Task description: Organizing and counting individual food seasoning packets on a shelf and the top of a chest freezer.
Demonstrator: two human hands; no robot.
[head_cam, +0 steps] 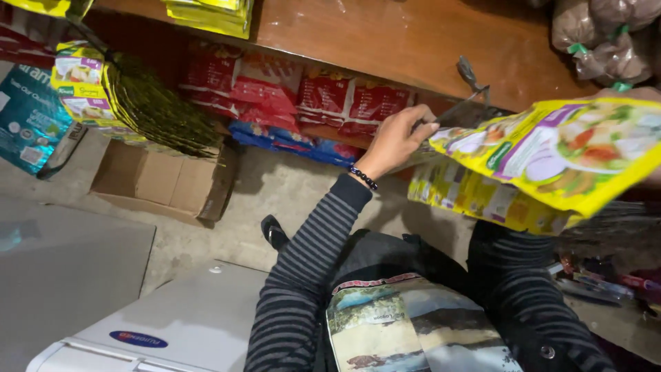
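Reaching up at one o'clock, the left hand (396, 138) curls its fingers (421, 127) narrowly onto the yellow packets (482, 196) by the shelf edge (413, 83). At three o'clock the right hand (637, 94), mostly hidden, holds a yellow pouch (564, 151); its finger spread cannot be told. Red packs (323, 93) line eleven o'clock.

Dim indoor light, glare streaks on the polished wooden shelf (413, 34), deep shadow under it and at the right edge, yellow packet (571, 148) motion-blurred and soft up close, wide-angle bending at corners, floor (289, 193) flatly lit.
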